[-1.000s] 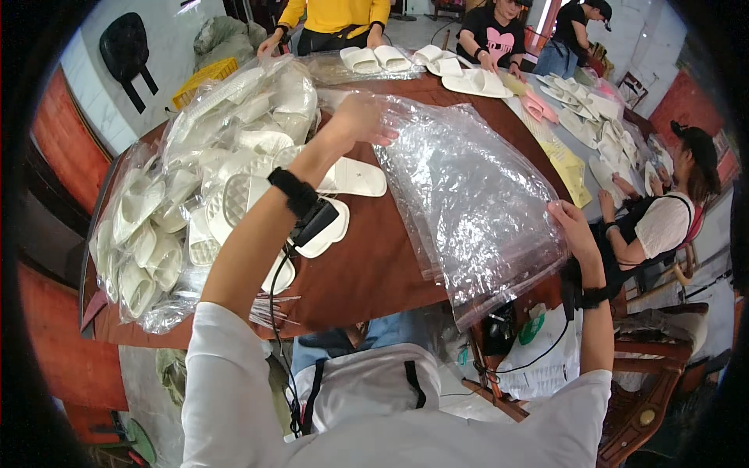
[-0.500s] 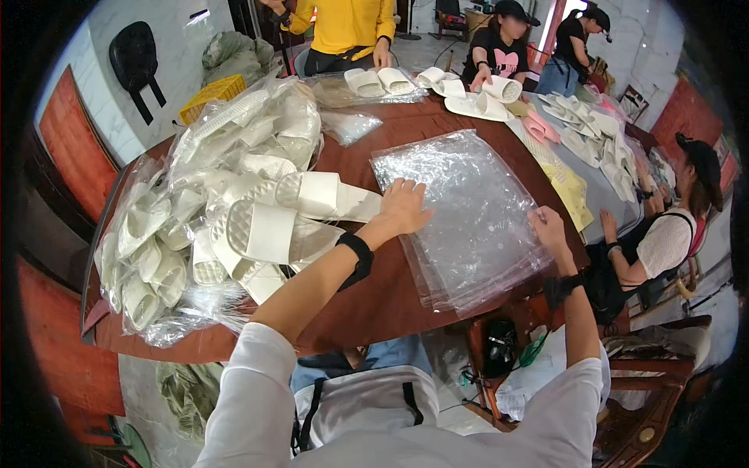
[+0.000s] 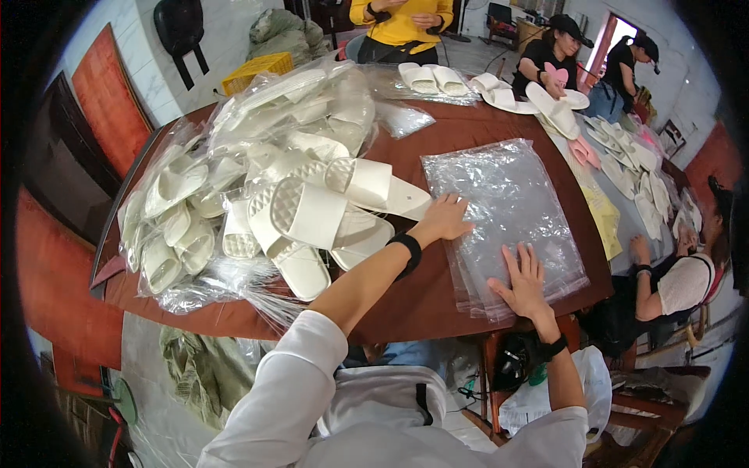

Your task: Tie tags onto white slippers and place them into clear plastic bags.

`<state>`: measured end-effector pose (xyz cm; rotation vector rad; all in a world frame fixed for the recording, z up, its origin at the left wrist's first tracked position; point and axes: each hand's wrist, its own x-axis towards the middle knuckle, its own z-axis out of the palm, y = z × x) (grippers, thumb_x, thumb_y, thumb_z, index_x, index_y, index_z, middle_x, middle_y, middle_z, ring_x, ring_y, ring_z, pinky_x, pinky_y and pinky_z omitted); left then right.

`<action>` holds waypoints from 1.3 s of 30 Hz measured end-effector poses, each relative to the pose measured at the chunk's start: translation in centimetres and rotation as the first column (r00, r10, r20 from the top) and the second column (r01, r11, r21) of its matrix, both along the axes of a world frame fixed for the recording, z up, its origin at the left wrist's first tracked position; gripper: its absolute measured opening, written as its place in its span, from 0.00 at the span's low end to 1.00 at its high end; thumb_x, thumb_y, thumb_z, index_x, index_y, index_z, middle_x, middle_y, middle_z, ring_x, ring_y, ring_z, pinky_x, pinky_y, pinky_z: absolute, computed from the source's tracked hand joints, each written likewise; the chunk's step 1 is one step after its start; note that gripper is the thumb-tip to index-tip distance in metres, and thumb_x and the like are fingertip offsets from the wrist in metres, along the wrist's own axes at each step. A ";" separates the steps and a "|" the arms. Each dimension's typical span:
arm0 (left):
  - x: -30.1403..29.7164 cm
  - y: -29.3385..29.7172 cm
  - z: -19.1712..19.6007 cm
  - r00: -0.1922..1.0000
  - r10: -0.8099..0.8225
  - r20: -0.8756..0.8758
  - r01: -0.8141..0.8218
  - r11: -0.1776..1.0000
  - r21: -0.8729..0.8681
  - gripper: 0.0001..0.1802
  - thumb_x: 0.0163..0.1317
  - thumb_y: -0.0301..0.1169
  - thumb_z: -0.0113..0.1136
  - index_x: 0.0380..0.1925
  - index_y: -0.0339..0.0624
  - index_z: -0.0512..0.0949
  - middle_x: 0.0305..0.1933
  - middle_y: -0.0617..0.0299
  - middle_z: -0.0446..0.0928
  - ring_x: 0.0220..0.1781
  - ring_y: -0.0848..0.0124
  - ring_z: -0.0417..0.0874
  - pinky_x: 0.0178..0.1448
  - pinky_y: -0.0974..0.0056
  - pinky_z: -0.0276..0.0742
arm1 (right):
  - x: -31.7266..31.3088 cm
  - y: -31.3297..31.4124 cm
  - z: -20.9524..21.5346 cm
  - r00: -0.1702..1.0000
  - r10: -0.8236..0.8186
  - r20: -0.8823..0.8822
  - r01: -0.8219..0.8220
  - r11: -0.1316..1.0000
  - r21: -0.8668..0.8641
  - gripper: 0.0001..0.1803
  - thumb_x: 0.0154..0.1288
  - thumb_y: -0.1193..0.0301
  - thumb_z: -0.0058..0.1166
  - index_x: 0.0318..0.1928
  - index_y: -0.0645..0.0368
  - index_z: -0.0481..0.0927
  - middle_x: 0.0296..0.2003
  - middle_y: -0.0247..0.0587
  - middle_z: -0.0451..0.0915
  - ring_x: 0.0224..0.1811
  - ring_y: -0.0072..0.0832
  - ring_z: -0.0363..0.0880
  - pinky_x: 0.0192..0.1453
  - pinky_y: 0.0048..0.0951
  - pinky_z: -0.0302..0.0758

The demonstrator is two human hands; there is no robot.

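Observation:
A stack of clear plastic bags (image 3: 519, 210) lies flat on the table in front of me. My right hand (image 3: 521, 285) rests palm-down on its near part, fingers spread. At the stack's left edge, my left hand (image 3: 446, 218) presses on the plastic with its fingers stretched out and holds nothing. Just beside that hand is the end of a loose cream slide slipper (image 3: 374, 186). More unwrapped slippers (image 3: 308, 214) with quilted insoles overlap to the left of it. Behind and beside them is a heap of slippers in clear bags (image 3: 175, 187).
The brown-covered table (image 3: 390, 312) curves toward me. White slippers (image 3: 433, 78) stand along its far edge, near a person in yellow (image 3: 402, 27). Another person in black handles a white slipper (image 3: 552, 111). A grey table (image 3: 624, 168) with more slippers adjoins on the right.
My right hand has let go of the bags' right edge and now lies flat on top of them. The left hand stays at their left side. The whole view has shifted.

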<state>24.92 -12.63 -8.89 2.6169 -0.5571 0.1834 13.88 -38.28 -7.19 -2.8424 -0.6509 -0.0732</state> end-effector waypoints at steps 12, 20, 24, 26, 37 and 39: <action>-19.6 7.8 18.2 0.981 -0.187 -0.057 0.173 0.966 -0.191 0.27 0.61 0.43 0.60 0.56 0.40 0.72 0.50 0.44 0.76 0.50 0.47 0.78 0.54 0.52 0.73 | -1.6 0.9 3.1 0.995 -0.024 0.095 0.036 0.992 -0.124 0.41 0.66 0.44 0.49 0.71 0.54 0.57 0.71 0.59 0.51 0.75 0.56 0.40 0.72 0.64 0.36; -22.2 18.4 13.7 0.810 0.484 0.332 -0.422 0.873 -0.244 0.23 0.57 0.34 0.66 0.51 0.39 0.71 0.45 0.49 0.74 0.40 0.56 0.81 0.42 0.58 0.78 | -2.8 10.8 10.8 0.922 0.311 -0.229 -0.070 0.718 0.692 0.23 0.70 0.67 0.51 0.61 0.63 0.68 0.54 0.47 0.76 0.56 0.37 0.75 0.61 0.31 0.69; -21.3 19.2 12.4 0.823 0.502 0.265 -0.440 0.859 -0.261 0.24 0.57 0.36 0.65 0.51 0.38 0.71 0.43 0.49 0.76 0.37 0.55 0.81 0.41 0.57 0.77 | 1.4 17.1 11.3 0.854 0.350 -0.384 0.089 0.629 0.772 0.24 0.69 0.66 0.54 0.60 0.68 0.69 0.52 0.46 0.76 0.55 0.29 0.73 0.59 0.30 0.70; -20.6 19.6 11.3 0.820 0.495 0.288 -0.423 0.862 -0.278 0.24 0.57 0.36 0.65 0.50 0.38 0.72 0.41 0.49 0.78 0.36 0.55 0.81 0.40 0.57 0.76 | 3.1 20.7 12.8 0.765 0.323 -0.557 0.220 0.681 0.698 0.29 0.66 0.62 0.57 0.63 0.66 0.68 0.54 0.41 0.76 0.55 0.26 0.73 0.58 0.27 0.70; -21.0 19.1 14.3 0.886 0.463 0.010 -0.435 0.839 -0.326 0.19 0.52 0.35 0.68 0.40 0.36 0.78 0.27 0.53 0.78 0.29 0.57 0.80 0.37 0.57 0.74 | 5.1 25.5 9.3 0.618 0.435 -0.655 0.554 0.350 0.755 0.10 0.62 0.70 0.61 0.39 0.62 0.79 0.36 0.35 0.79 0.38 0.22 0.77 0.43 0.26 0.76; -21.6 19.7 14.9 0.917 0.393 -0.073 -0.393 0.855 -0.337 0.19 0.52 0.35 0.68 0.41 0.35 0.78 0.25 0.56 0.76 0.27 0.62 0.77 0.35 0.60 0.73 | 2.5 24.0 10.7 0.586 0.572 -0.573 0.521 0.276 0.808 0.06 0.63 0.71 0.60 0.33 0.57 0.76 0.33 0.32 0.76 0.35 0.20 0.75 0.43 0.22 0.77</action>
